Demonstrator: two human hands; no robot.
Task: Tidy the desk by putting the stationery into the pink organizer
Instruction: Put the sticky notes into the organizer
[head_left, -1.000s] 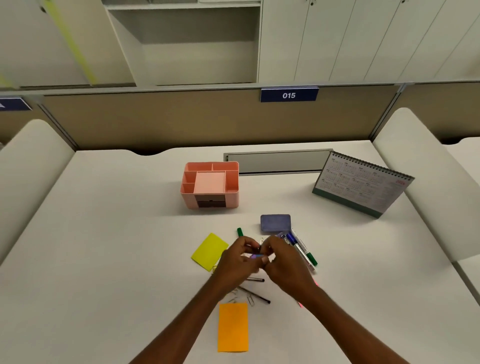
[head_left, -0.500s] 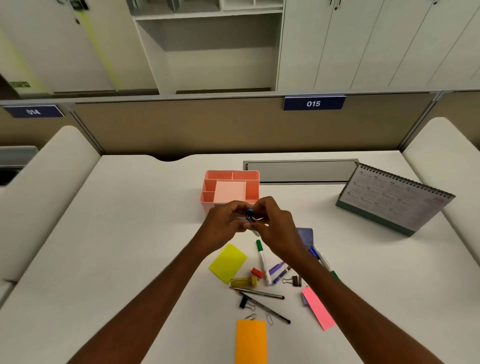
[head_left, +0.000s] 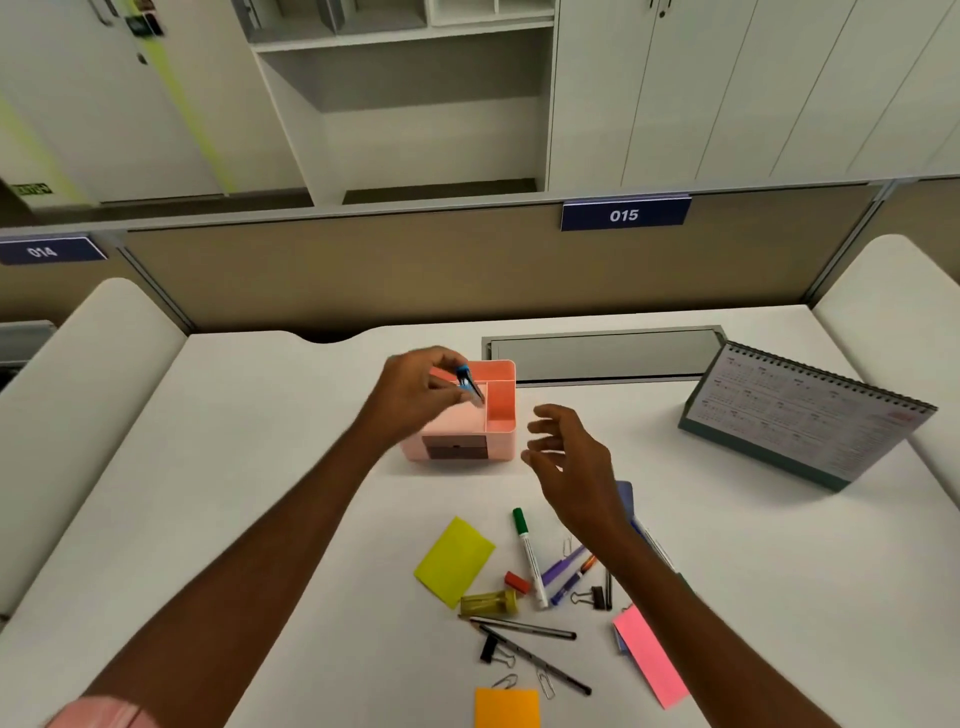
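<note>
The pink organizer (head_left: 501, 410) stands on the white bench (head_left: 234, 467), near its middle, in front of a grey cable hatch (head_left: 605, 356). The left hand (head_left: 415, 397) hovers over the organizer's left half and hides part of it. Its fingers (head_left: 441, 396) are pressed together in a pinch on a blue binder clip (head_left: 467, 382), which is held above the organizer's open top compartments, over the shallow central tray. Whether the clip touches the organizer cannot be told.

The right hand (head_left: 569, 462) is just right of the organizer, apart from it and above the bench. Its fingers (head_left: 545, 431) are spread and loosely curled, and hold nothing.

The remaining stationery lies on the bench nearer the person, well apart from the organizer:
- a yellow sticky note (head_left: 454, 561);
- a green-capped marker (head_left: 529, 556);
- a purple pen (head_left: 563, 564);
- a red cap (head_left: 517, 581);
- a yellow-green cylinder (head_left: 488, 603);
- two dark pens (head_left: 524, 626);
- black binder clips (head_left: 595, 597);
- loose paper clips (head_left: 545, 683);
- a pink sticky strip (head_left: 649, 654);
- an orange sticky note (head_left: 506, 706).

A blue-grey pad (head_left: 625, 493) is partly hidden by the right wrist. A desk calendar (head_left: 800, 415) stands at the right of the bench.
</note>
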